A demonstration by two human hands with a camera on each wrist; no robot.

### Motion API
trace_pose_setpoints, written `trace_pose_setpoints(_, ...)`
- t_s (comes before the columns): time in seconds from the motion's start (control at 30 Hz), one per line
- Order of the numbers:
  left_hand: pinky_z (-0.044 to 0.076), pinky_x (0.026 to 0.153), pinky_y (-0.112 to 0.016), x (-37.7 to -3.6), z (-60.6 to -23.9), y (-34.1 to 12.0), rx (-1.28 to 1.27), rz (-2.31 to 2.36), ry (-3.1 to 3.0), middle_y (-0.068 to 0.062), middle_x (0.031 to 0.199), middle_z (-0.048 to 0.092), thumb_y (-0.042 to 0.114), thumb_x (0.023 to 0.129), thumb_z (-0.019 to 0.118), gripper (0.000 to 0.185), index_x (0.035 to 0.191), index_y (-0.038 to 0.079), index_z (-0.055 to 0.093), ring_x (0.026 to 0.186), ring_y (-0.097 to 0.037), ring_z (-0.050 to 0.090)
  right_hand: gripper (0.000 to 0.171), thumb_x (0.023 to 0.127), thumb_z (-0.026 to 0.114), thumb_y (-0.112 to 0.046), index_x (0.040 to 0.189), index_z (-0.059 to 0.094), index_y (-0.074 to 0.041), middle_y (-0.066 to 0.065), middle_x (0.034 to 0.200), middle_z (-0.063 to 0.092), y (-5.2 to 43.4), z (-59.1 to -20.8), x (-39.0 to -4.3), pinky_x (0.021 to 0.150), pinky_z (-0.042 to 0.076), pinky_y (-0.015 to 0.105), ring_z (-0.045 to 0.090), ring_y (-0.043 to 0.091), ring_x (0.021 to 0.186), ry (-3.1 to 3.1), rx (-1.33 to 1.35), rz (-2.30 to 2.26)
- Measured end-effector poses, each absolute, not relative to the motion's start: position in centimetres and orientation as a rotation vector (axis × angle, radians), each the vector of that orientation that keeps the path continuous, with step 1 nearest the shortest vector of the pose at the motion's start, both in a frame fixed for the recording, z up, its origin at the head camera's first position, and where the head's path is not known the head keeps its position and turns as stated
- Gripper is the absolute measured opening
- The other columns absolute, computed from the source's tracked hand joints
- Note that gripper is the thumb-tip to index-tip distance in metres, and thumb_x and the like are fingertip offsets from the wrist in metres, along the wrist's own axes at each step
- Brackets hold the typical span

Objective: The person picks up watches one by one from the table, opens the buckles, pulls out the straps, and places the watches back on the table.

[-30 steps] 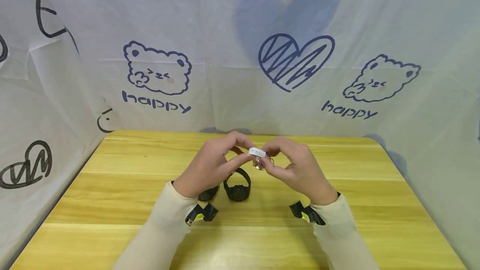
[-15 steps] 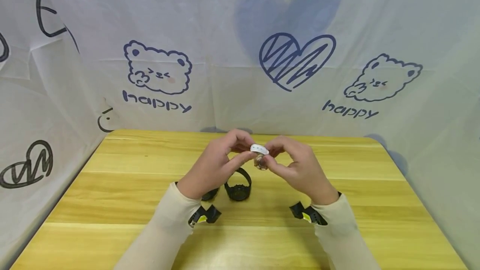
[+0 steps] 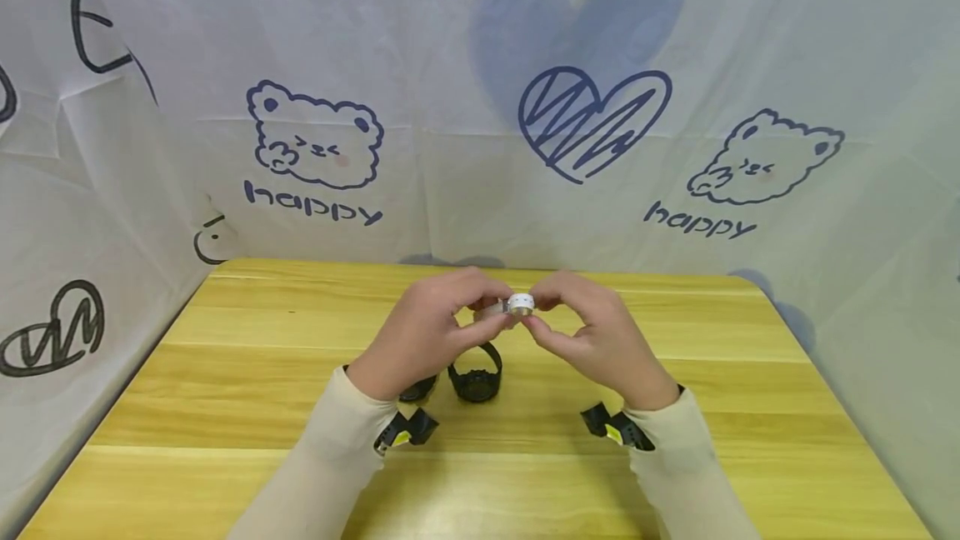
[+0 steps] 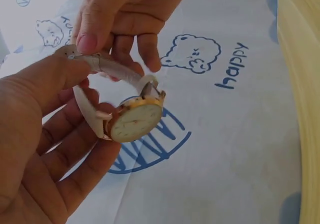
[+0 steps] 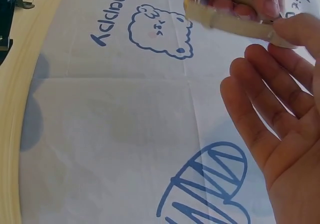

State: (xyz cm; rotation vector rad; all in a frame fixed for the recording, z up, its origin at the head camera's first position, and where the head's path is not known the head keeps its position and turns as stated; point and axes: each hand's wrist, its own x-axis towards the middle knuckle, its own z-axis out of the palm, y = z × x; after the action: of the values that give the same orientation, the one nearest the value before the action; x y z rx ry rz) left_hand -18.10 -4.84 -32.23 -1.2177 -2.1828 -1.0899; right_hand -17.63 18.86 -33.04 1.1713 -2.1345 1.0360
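Observation:
A wristwatch (image 4: pixel 136 124) with a pale strap and a gold-rimmed case is held above the table between both hands. My left hand (image 3: pixel 427 327) pinches the strap near its buckle, thumb on top, in the left wrist view. From the other side my right hand (image 3: pixel 596 327) pinches the strap end between thumb and index finger; its other fingers stay loose in the right wrist view. The strap forms a loop, with the light dial facing the left wrist camera. Fingertips partly hide the buckle.
On the wooden table (image 3: pixel 675 457), a black watch (image 3: pixel 476 384) stands just below the hands. A second black watch (image 3: pixel 418 390) is partly hidden by the left wrist. Behind the table hangs a white cloth (image 3: pixel 450 165) with printed drawings.
The watch has turned between the fingers. Its case, earlier hanging under the strap by the right thumb, is now mostly hidden in the head view. Both hands stay in nearly the same place.

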Motion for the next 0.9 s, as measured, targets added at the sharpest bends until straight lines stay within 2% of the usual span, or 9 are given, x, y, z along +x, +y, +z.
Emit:
trace_pose_setpoints(0.13, 0.047, 0.062, -0.019, -18.02, -32.18, -4.9, -1.223, -1.036, -2.168, 0.007, 0.087, 0.063, 0.017, 0.094, 0.078, 0.014, 0.108, 0.013, 0.075, 0.073, -0.004, 0.053, 0.026, 0.085, 0.08, 0.005, 0.104, 0.072, -0.01, 0.0, 0.1, 0.073, 18.88, -33.1, -17.65, 0.08, 0.06, 0.029, 0.069, 0.016, 0.088, -2.172, 1.166, 1.012)
trace_pose_setpoints(0.27, 0.046, 0.06, -0.02, -17.92, -32.16, -4.76, -1.224, -1.025, -2.164, 0.006, 0.089, 0.064, 0.022, 0.093, 0.08, 0.017, 0.105, 0.012, 0.076, 0.07, -0.006, 0.051, 0.022, 0.086, 0.079, 0.004, 0.101, 0.071, -0.01, -0.001, 0.098, 0.073, 18.89, -33.21, -17.76, 0.078, 0.061, 0.03, 0.068, 0.015, 0.086, -2.199, 1.188, 1.01)
trace_pose_setpoints(0.67, 0.053, 0.072, -0.014, -18.01, -32.18, -4.77, -1.274, -0.959, -2.169, 0.004, 0.093, 0.067, 0.018, 0.092, 0.081, 0.014, 0.103, 0.01, 0.078, 0.076, -0.004, 0.058, 0.018, 0.085, 0.072, -0.001, 0.097, 0.067, -0.014, -0.005, 0.093, 0.069, 19.08, -33.3, -17.74, 0.068, 0.06, 0.028, 0.067, 0.015, 0.08, -2.249, 1.191, 0.972)
trace_pose_setpoints(0.9, 0.051, 0.068, -0.015, -18.2, -32.41, -4.7, -1.291, -0.901, -2.192, 0.005, 0.091, 0.069, 0.02, 0.092, 0.08, 0.014, 0.102, 0.01, 0.079, 0.074, -0.004, 0.057, 0.017, 0.084, 0.071, -0.003, 0.095, 0.066, -0.015, -0.007, 0.09, 0.068, 19.2, -33.39, -17.61, 0.065, 0.058, 0.024, 0.065, 0.01, 0.076, -2.313, 1.18, 0.914)
